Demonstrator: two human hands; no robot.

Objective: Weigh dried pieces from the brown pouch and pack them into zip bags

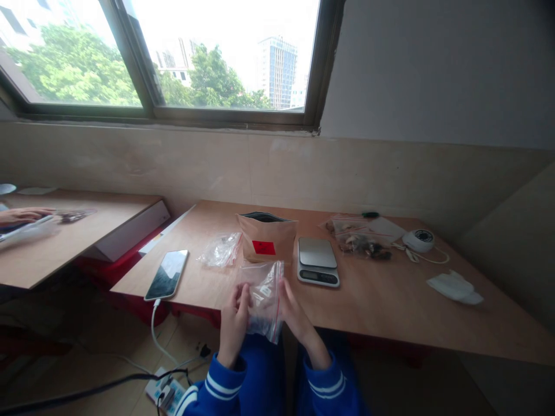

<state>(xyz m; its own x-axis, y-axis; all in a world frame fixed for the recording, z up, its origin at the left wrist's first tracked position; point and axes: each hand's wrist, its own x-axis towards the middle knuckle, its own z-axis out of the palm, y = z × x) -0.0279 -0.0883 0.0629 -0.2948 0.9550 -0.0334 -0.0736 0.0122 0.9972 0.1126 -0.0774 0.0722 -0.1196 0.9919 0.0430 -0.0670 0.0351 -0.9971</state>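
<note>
A kraft stand-up pouch (260,231) with a red label stands on the counter (381,312), its mouth parted, just beyond the person's hands. Close to its right is a digital scale (318,254); touching or nearly touching its left lies a spare plastic bag (219,249). Farther left is a smartphone (167,275) with a white cable (154,329) plugged in. To the right of the scale are filled plastic bags (359,238), a white dome camera (418,240) and a crumpled white sheet (455,287). A co-worker's hand (19,216) rests at a separate table on the far left.

A clear zip-lock bag (264,300) is held between the two hands, above the lap at the counter's near edge and in front of the pouch. The left hand (233,320) has its fingers curled against the bag's left side; the right hand (297,316) grips the red-striped edge. Whether anything lies inside is unclear.
</note>
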